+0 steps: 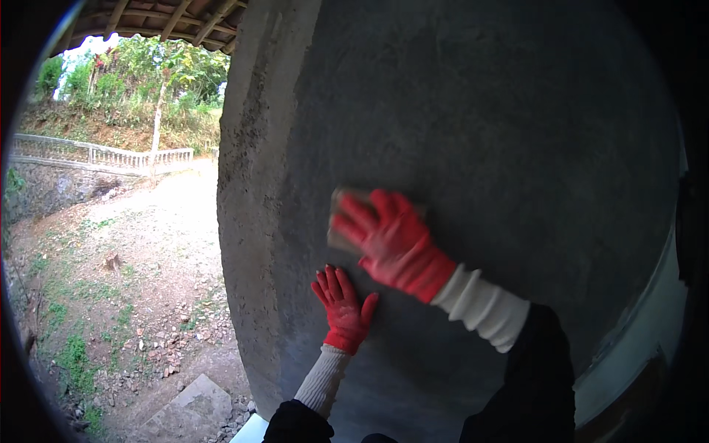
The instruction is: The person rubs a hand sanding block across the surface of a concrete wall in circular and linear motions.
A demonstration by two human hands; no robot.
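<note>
A dark grey plastered wall [498, 138] fills the middle and right of the view. My right hand [390, 243], in a red glove with a long pale cuff, is pressed over a flat brownish pad or block [339, 239] held against the plaster. The pad's exact kind is blurred and mostly covered by the palm. Lower and to the left, my left hand [344, 313], in a matching red glove, rests on the wall with its fingers spread and holds nothing.
Rough bare concrete [249, 221] forms the wall's left edge. Beyond it lie stony ground, a concrete slab [191, 410], a tree stump [112, 262] and a white balustrade [138, 158]. Roof tiles on wooden battens [166, 19] hang above. A pale surface [631, 343] curves along the lower right.
</note>
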